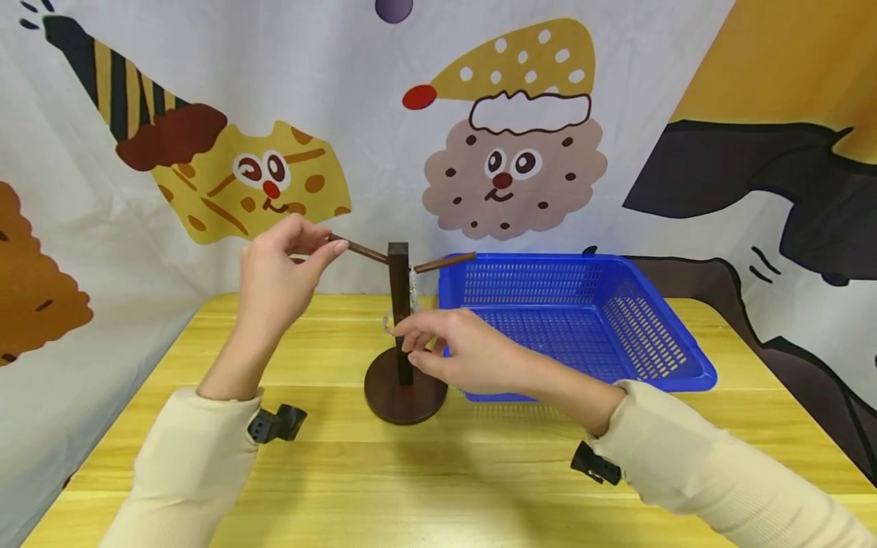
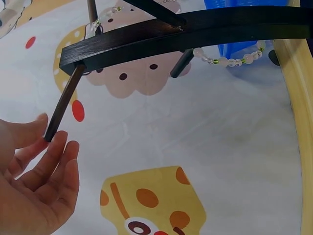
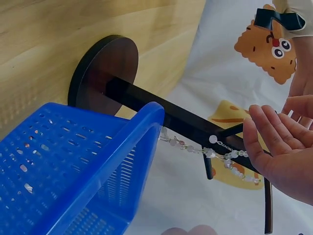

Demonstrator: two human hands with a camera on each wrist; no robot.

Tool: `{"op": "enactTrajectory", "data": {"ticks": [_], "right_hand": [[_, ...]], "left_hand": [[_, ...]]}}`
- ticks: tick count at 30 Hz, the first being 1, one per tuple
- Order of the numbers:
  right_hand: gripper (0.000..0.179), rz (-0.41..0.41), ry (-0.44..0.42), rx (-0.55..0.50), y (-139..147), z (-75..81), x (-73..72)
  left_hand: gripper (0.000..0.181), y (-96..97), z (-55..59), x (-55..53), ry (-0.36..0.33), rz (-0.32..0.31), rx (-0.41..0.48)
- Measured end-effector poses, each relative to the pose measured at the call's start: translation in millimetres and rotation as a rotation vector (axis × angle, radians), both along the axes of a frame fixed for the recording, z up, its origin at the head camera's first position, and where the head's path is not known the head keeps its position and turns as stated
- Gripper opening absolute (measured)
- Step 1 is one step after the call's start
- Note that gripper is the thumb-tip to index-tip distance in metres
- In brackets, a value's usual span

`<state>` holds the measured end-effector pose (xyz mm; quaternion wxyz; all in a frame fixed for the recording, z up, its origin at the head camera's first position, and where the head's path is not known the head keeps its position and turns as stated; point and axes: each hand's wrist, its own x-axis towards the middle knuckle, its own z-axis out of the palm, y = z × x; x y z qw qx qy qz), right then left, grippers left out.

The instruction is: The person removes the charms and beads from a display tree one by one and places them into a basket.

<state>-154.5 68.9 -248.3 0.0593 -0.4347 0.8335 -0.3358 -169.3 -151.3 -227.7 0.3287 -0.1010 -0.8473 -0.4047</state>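
A dark wooden stand (image 1: 398, 285) with a round base and several pegs stands upright on the table. My left hand (image 1: 277, 266) pinches the tip of its upper left peg (image 1: 365, 250) between thumb and fingers. Strings of pale and clear beads (image 3: 210, 153) hang from the pegs. One beaded loop (image 2: 231, 62) droops from a lower peg in the left wrist view. Beside the post is my right hand (image 1: 466, 350), its fingers loosely bent in the head view and fairly straight in the right wrist view. Beads lie close to its fingertips; no grip on them shows.
A blue plastic basket (image 1: 685, 373) sits just right of the stand; in the right wrist view small things show through its perforated wall. Behind the wooden table (image 1: 329, 479) hangs a cloth (image 1: 384, 175) with cartoon figures.
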Motion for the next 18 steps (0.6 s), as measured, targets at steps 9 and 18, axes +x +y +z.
{"op": "enactTrajectory", "data": {"ticks": [9, 18], "right_hand": [[0.032, 0.007, -0.003, 0.011, 0.9, 0.3, 0.0], [0.028, 0.011, 0.027, -0.014, 4.7, 1.8, -2.1]], "left_hand": [[0.017, -0.9, 2.0, -2.6, -0.029, 0.010, 0.005], [0.018, 0.0, 4.2, -3.3, -0.032, -0.002, 0.004]]}}
